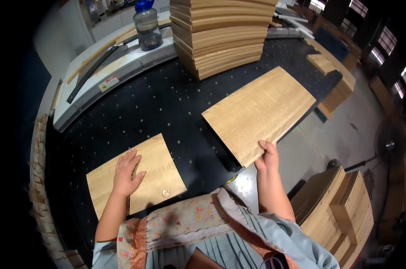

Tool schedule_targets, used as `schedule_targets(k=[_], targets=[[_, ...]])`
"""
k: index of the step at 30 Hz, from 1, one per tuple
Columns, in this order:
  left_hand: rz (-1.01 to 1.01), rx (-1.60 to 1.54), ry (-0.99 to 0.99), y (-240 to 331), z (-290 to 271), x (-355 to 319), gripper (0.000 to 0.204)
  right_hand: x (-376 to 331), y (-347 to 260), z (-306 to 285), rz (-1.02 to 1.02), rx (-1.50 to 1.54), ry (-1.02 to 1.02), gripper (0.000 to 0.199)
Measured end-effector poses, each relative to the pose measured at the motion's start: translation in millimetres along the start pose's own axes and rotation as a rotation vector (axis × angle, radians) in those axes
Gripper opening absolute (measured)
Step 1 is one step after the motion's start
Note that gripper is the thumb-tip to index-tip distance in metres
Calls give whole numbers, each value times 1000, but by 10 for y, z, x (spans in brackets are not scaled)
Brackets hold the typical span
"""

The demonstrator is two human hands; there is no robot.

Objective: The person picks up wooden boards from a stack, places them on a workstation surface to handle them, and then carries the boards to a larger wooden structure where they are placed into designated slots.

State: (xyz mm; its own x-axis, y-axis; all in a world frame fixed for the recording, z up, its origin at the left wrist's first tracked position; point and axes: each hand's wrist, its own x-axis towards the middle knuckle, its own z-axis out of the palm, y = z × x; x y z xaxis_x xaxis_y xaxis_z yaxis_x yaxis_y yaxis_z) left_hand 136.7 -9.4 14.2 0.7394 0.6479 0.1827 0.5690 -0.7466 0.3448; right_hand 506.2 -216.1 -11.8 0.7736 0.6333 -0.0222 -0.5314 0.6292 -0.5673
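My left hand (127, 174) lies flat, fingers spread, on a small light wood panel (160, 166) at the near left of the black perforated table (153, 103). My right hand (268, 157) grips the near corner of a larger wood panel (259, 112) that lies slanted on the table, its near end sticking out over the table's edge. A small round mark (166, 193) shows near the small panel's front edge.
A tall stack of wood panels (223, 33) stands at the back of the table. A dark water bottle with a blue cap (147, 24) sits on a white machine bed at back left. More panel stacks (342, 210) stand on the floor at right.
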Motion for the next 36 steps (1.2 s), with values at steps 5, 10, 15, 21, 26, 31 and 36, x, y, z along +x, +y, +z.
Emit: schedule_targets(k=[5, 10, 15, 21, 26, 31, 36], targets=[[11, -13, 1, 35, -11, 27, 49, -21, 79, -63, 89, -2, 68, 60], [44, -62, 25, -70, 40, 40, 48, -107, 85, 16, 85, -31, 99, 53], [-13, -212, 48, -15, 70, 233, 48, -202, -377, -29, 496, -543, 9, 34], [391, -30, -34, 1066, 200, 641, 58, -452, -972, -115, 476, -1158, 3, 28], [729, 42, -155, 1773, 501, 842, 66, -659, -793, -431, 384, -993, -10, 20], [878, 70, -145, 1954, 838, 1081, 65, -836, -575, -717, 399, -947, -39, 16], [1123, 61, -150, 1956, 891, 1316, 58, -894, -501, -852, 409, -932, 3, 12]])
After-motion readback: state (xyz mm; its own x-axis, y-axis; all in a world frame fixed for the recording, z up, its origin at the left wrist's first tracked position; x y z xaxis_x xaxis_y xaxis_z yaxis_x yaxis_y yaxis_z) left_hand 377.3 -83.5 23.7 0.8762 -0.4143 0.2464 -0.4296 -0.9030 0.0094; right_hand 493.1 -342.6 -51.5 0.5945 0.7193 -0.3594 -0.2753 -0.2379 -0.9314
